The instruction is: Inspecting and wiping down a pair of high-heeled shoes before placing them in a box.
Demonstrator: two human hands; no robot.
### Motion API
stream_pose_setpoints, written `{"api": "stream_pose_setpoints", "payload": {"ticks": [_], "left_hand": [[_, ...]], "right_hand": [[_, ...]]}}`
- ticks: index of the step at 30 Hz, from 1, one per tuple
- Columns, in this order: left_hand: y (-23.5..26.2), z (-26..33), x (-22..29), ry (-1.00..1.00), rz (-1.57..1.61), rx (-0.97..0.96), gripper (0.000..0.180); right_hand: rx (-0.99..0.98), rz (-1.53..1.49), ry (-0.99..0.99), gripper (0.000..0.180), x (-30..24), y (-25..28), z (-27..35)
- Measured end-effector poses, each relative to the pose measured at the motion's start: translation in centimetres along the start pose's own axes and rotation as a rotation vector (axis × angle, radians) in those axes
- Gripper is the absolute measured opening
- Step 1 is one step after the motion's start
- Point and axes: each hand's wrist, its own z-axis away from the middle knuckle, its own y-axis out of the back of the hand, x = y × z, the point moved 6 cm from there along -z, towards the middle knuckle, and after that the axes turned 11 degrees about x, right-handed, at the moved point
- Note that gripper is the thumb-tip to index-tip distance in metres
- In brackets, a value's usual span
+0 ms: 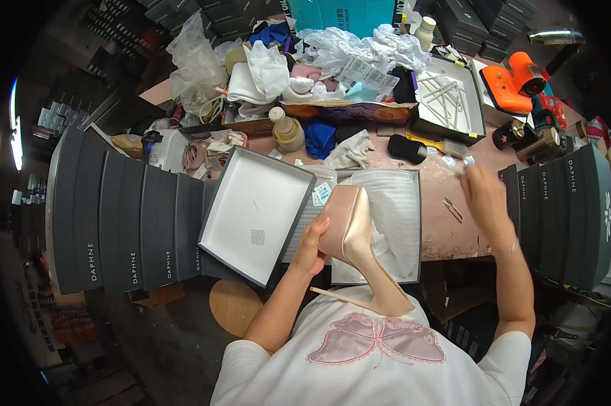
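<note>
My left hand [311, 249] is wrapped round the front of a champagne satin high-heeled shoe [363, 233]. The shoe is tilted, its pale sole facing up and its thin heel pointing toward my shirt. Out over the right of the table, my right hand [485, 196] has its fingers curled together; whether something small is in them is hidden. Small white-and-blue packets [449, 161] lie near its fingertips, and thread snips [453, 210] lie beside it. Under the shoe is an open shoe box [413, 223] lined with white padding, with more small packets [321, 194] on the padding.
A grey-edged box lid [251, 210] leans left of the open box. Dark shoe boxes stand in rows at left [122, 210] and right [556, 216]. Behind are a bottle [287, 132], a grey cloth [351, 150], a yellow-handled brush [441, 145], a tray of sticks [447, 101] and an orange device [512, 84].
</note>
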Motion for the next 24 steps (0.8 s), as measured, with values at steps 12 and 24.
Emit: {"api": "stream_pose_setpoints", "payload": {"ticks": [12,24], "left_hand": [[-2.7,3.9,3.9,-0.391,-0.124,-0.065,0.074],[-0.2,4.6,4.5,-0.354,-0.553,-0.083,0.068]], "right_hand": [[-0.483,-1.451,-0.182,0.109,-16.1,-3.3,4.3],[-0.578,-1.227,-0.119,0.109,-17.8,-5.0,7.5]]}}
